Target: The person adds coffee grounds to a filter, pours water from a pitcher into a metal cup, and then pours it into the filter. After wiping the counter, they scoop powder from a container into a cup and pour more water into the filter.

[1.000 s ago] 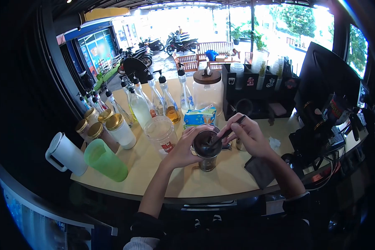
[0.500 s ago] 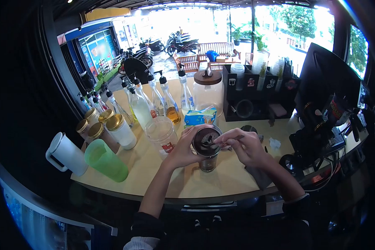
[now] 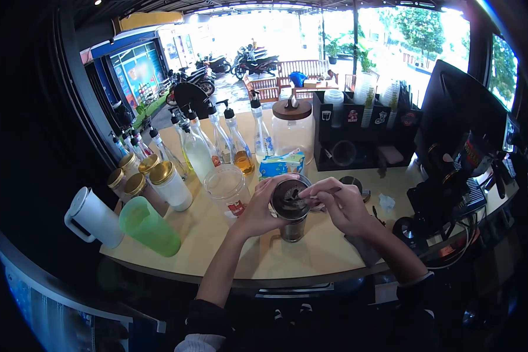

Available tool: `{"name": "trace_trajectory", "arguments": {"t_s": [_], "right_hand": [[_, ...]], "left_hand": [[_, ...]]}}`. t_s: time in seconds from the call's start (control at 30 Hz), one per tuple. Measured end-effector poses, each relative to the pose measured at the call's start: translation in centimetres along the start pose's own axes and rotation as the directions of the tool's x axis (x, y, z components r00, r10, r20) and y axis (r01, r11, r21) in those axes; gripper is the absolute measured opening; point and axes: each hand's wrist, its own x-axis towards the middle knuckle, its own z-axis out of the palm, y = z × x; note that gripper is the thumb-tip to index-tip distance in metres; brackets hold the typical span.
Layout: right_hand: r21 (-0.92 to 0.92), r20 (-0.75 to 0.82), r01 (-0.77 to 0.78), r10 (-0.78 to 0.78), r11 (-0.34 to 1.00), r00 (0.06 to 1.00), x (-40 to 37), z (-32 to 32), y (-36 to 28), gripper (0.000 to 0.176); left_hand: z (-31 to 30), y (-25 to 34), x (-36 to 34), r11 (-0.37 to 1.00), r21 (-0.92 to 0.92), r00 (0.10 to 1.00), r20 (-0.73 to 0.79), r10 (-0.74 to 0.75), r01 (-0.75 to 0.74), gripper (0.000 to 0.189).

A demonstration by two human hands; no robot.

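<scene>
On the counter in front of me, a tall clear glass (image 3: 293, 231) holds a dark brown drink with lighter foam on its surface. My left hand (image 3: 262, 208) is curled around the upper part of the glass from the left, thumb near me and fingers on the far side. Above the rim, my right hand (image 3: 346, 206) is closed in a pinch on a thin stirring spoon (image 3: 297, 196). Its lower end dips into the drink, and most of its handle is hidden by my fingers. Left of my left hand stands a large clear plastic jar (image 3: 224, 185) with a red label.
Pump bottles (image 3: 240, 149) and gold-lidded jars (image 3: 169, 179) crowd the left, beside a green pitcher (image 3: 152, 229) and white jug (image 3: 95, 217). Behind the glass lies a blue tissue pack (image 3: 281, 166). A black cup organizer (image 3: 364, 141) stands behind right; a crumpled tissue (image 3: 386, 202) lies right.
The right hand and spoon have shifted slightly over the drink, and the foam pattern looks different. The left hand keeps its place around the glass.
</scene>
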Motion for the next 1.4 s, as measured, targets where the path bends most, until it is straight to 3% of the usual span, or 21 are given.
{"name": "trace_trajectory", "arguments": {"t_s": [0.07,0.1,0.17,0.27,0.4,0.57,0.83,0.93,1.03,1.17,1.23,1.4], "right_hand": [[0.067,0.113,-0.084,0.076,0.994,0.991,0.2,-0.3,0.3,0.016],[0.066,0.110,-0.084,0.076,0.994,0.991,0.3,-0.7,0.8,0.016],[0.291,0.085,-0.218,0.202,0.932,0.976,0.7,-1.5,2.0,0.017],[0.375,0.012,-0.199,0.210,0.905,0.978,1.1,-1.0,1.7,0.015],[0.279,0.074,-0.198,0.185,0.940,0.980,1.0,-1.2,1.8,0.017],[0.365,0.033,-0.197,0.199,0.910,0.979,1.5,-1.4,1.7,0.018],[0.461,0.173,-0.302,0.249,0.835,0.953,2.5,-1.7,2.6,0.021],[0.478,0.142,-0.303,0.268,0.824,0.953,2.3,-2.0,3.1,0.022],[0.388,0.148,-0.303,0.266,0.871,0.953,2.2,-2.4,3.2,0.023],[0.406,0.150,-0.287,0.246,0.868,0.958,2.6,-2.4,2.7,0.023],[0.468,0.261,-0.390,0.298,0.793,0.918,2.8,-2.7,2.4,0.022],[0.406,0.251,-0.390,0.310,0.826,0.917,3.0,-3.1,2.9,0.022]], "left_hand": [[-0.1,0.0,0.0,1.000,0.011,1.000,0.012,0.020,-0.020,0.082],[-0.3,0.1,0.0,0.999,0.033,0.999,0.030,0.032,-0.033,0.082],[-0.4,0.1,0.0,0.998,0.053,0.998,0.046,0.041,-0.044,0.083],[-0.3,0.1,0.1,0.997,0.045,0.996,0.066,0.060,-0.063,0.084],[-0.1,0.0,0.1,0.997,0.047,0.996,0.068,0.059,-0.063,0.085],[-0.4,0.2,0.2,0.995,0.072,0.995,0.079,0.065,-0.071,0.086],[-0.7,0.6,0.6,0.993,0.110,0.994,0.104,0.019,-0.031,0.086],[-1.0,0.7,0.7,0.991,0.106,0.991,0.114,0.068,-0.081,0.086],[-1.0,0.6,0.6,0.986,0.133,0.988,0.127,0.088,-0.105,0.085],[-1.0,0.5,0.6,0.982,0.150,0.988,0.126,0.094,-0.112,0.085],[-1.0,0.6,0.6,0.985,0.138,0.988,0.130,0.083,-0.101,0.084],[-1.0,0.5,0.6,0.980,0.163,0.988,0.125,0.090,-0.110,0.083]]}}
